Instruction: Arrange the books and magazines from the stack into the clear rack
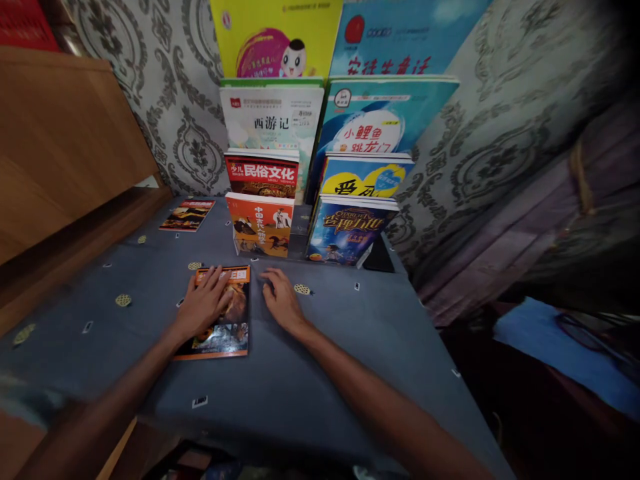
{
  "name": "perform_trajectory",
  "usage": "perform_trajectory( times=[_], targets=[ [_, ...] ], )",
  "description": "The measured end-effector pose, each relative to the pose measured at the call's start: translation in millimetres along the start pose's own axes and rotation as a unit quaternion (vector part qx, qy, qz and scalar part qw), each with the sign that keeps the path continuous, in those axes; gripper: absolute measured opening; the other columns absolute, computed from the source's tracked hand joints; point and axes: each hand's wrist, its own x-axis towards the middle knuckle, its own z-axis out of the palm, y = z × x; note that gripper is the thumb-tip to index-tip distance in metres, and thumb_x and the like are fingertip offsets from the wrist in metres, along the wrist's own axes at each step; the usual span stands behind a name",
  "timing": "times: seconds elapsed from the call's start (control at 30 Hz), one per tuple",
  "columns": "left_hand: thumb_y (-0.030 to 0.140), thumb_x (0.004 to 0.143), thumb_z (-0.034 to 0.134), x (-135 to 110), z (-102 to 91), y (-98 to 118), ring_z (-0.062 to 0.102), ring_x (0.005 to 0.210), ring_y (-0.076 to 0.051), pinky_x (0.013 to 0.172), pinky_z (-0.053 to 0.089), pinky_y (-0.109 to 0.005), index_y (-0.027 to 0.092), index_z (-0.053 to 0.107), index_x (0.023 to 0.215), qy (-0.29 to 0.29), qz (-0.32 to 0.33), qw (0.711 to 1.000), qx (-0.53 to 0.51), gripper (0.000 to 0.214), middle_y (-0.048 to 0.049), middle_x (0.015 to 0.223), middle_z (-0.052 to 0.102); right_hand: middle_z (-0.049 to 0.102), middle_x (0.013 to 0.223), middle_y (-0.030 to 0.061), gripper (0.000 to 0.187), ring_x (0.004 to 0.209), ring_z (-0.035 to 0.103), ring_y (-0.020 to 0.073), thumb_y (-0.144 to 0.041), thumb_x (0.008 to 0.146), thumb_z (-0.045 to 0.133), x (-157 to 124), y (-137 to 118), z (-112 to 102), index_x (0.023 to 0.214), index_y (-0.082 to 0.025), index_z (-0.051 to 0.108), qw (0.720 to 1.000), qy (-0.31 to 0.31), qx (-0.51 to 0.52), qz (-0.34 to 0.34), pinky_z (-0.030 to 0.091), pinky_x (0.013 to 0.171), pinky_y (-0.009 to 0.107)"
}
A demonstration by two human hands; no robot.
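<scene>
My left hand (206, 303) lies flat with its fingers stretched over a dark book (235, 338) that has an orange band along its top. The hand and wrist hide the cover's left part. Just right of that book, my right hand (283, 300) rests low over the blue-grey tablecloth (340, 347), fingers apart and slightly bent, holding nothing. Straight ahead stands an orange book (264, 227), the front one in a tiered row. Beside it on the right is a dark blue book (347, 230).
Behind them rise a red book (263, 175), a yellow and blue book (367, 177) and several larger picture books. Another dark book (187, 215) lies flat at the back left. Wooden furniture (65, 133) borders the left, a curtain (540, 200) the right. A black object (379, 255) sits behind the right stack.
</scene>
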Motion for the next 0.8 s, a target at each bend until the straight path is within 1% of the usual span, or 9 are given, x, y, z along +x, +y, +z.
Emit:
perform_trajectory(
  times=[0.1, 0.2, 0.3, 0.4, 0.5, 0.57, 0.7, 0.8],
  targets=[
    [0.039, 0.102, 0.030, 4, -3.0, 25, 0.031, 0.150, -0.031, 0.115, 0.029, -0.061, 0.017, 0.042, 0.150, 0.005, 0.031, 0.999, -0.010, 0.054, -0.0150, 0.161, 0.036, 0.063, 0.127, 0.0124, 0.035, 0.122, 0.056, 0.0250, -0.009, 0.088, 0.046, -8, -3, -8, 0.115, -0.018, 0.067, 0.999, -0.001, -0.029, -0.024, 0.044, 0.108, 0.047],
    [0.039, 0.103, 0.031, 12, -4.5, 52, 0.031, 0.150, -0.031, 0.116, 0.028, -0.062, 0.018, 0.041, 0.151, 0.014, 0.046, 0.998, -0.027, 0.053, -0.0144, 0.161, 0.036, 0.063, 0.129, 0.0133, 0.035, 0.122, 0.055, 0.0255, -0.010, 0.090, 0.045, -15, -8, -21, 0.117, -0.017, 0.066, 0.996, 0.002, -0.076, -0.043, 0.045, 0.107, 0.046],
    [0.038, 0.103, 0.032, 24, -4.5, 78, 0.031, 0.150, -0.032, 0.116, 0.027, -0.063, 0.016, 0.042, 0.149, 0.012, 0.054, 0.997, -0.044, 0.052, -0.0156, 0.160, 0.037, 0.064, 0.129, 0.0132, 0.038, 0.123, 0.055, 0.0263, -0.010, 0.090, 0.044, -19, -10, -34, 0.121, -0.018, 0.065, 0.991, -0.004, -0.118, -0.061, 0.045, 0.106, 0.047],
    [0.031, 0.102, 0.031, 34, -3.0, 96, 0.031, 0.150, -0.029, 0.118, 0.026, -0.061, 0.012, 0.044, 0.146, 0.011, 0.078, 0.994, -0.072, 0.049, -0.0175, 0.158, 0.039, 0.065, 0.128, 0.0140, 0.041, 0.123, 0.056, 0.0265, -0.008, 0.089, 0.043, -20, -8, -42, 0.124, -0.016, 0.064, 0.988, -0.013, -0.140, -0.065, 0.042, 0.110, 0.050],
    [0.023, 0.101, 0.031, 38, -0.5, 102, 0.030, 0.150, -0.026, 0.119, 0.026, -0.058, 0.011, 0.045, 0.143, 0.018, 0.111, 0.988, -0.106, 0.047, -0.0185, 0.156, 0.043, 0.065, 0.130, 0.0153, 0.045, 0.125, 0.056, 0.0257, -0.006, 0.090, 0.042, -19, -4, -46, 0.129, -0.014, 0.061, 0.988, -0.023, -0.144, -0.047, 0.042, 0.112, 0.049],
    [0.021, 0.100, 0.030, 39, 0.6, 102, 0.032, 0.150, -0.026, 0.119, 0.027, -0.057, 0.010, 0.045, 0.143, 0.027, 0.116, 0.985, -0.124, 0.047, -0.0190, 0.154, 0.045, 0.064, 0.132, 0.0168, 0.047, 0.127, 0.056, 0.0253, -0.006, 0.090, 0.041, -18, -3, -47, 0.133, -0.013, 0.058, 0.988, -0.039, -0.143, -0.036, 0.043, 0.112, 0.047],
    [0.024, 0.101, 0.030, 39, 0.1, 99, 0.037, 0.147, -0.027, 0.118, 0.030, -0.055, 0.010, 0.046, 0.143, 0.042, 0.112, 0.985, -0.128, 0.047, -0.0192, 0.154, 0.045, 0.062, 0.136, 0.0172, 0.049, 0.133, 0.053, 0.0250, -0.006, 0.090, 0.041, -18, -3, -49, 0.135, -0.013, 0.056, 0.985, -0.071, -0.154, -0.033, 0.039, 0.116, 0.048],
    [0.030, 0.101, 0.033, 40, -1.6, 97, 0.039, 0.146, -0.029, 0.117, 0.034, -0.052, 0.010, 0.046, 0.144, 0.038, 0.094, 0.989, -0.111, 0.049, -0.0192, 0.153, 0.046, 0.062, 0.137, 0.0167, 0.049, 0.137, 0.051, 0.0247, -0.006, 0.089, 0.042, -19, -4, -50, 0.136, -0.013, 0.055, 0.982, -0.081, -0.170, -0.032, 0.037, 0.117, 0.048]
  ],
)
